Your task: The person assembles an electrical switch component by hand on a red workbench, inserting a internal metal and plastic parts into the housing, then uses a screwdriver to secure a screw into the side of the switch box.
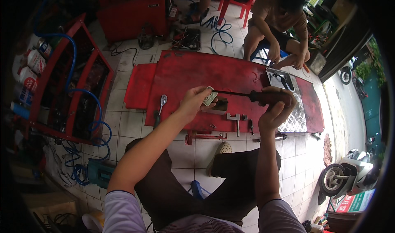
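Observation:
My left hand [191, 103] grips a small pale rectangular piece [209, 96]. My right hand [275, 113] is closed round the dark handle of a long screwdriver [234, 93], whose shaft runs level to the piece, its tip at or against it. Both hands are above a low red worktop [185, 70]. Beneath them lie a metal block [219, 107], a metal clamp-like tool [233, 120], a small black tool [252, 127] and, to the left, a silver-headed ratchet [163, 100] with a dark handle.
A seated person [288, 19] leans over a metal tray [279, 78] at the worktop's far right. A red tool cart [78, 44] with cans and a coiled blue hose [98, 103] stands left. A red cabinet [131, 17] is behind; a scooter [345, 175] stands right.

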Motion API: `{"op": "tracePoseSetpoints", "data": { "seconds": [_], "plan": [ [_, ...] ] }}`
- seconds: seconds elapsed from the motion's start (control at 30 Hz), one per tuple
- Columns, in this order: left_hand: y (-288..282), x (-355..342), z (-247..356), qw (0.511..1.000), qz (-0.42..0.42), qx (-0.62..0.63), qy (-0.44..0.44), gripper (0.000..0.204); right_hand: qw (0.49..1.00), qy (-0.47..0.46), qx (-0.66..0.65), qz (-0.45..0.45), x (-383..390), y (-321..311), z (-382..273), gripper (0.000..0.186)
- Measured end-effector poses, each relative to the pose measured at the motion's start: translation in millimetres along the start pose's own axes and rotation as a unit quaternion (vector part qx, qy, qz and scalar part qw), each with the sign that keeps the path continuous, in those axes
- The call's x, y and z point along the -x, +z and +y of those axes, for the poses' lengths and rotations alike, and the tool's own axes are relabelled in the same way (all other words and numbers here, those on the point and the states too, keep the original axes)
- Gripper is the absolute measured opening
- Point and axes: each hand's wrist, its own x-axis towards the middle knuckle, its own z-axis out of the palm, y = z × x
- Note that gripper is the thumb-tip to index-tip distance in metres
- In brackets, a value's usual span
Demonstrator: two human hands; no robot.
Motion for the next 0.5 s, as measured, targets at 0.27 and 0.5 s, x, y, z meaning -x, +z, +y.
{"op": "tracePoseSetpoints", "data": {
  "seconds": [0.27,0.5],
  "plan": [
    [3.8,4.8,4.7,1.000,0.007,-0.022,-0.001,0.023,1.000,0.002,-0.002,-0.008,-2.7,-0.3,-4.4,0.047],
    [0.1,3.7,-0.6,0.996,0.007,-0.082,0.031,0.025,0.998,0.000,-0.013,-0.054,-3.4,-0.2,-12.1,0.043]
  ]
}}
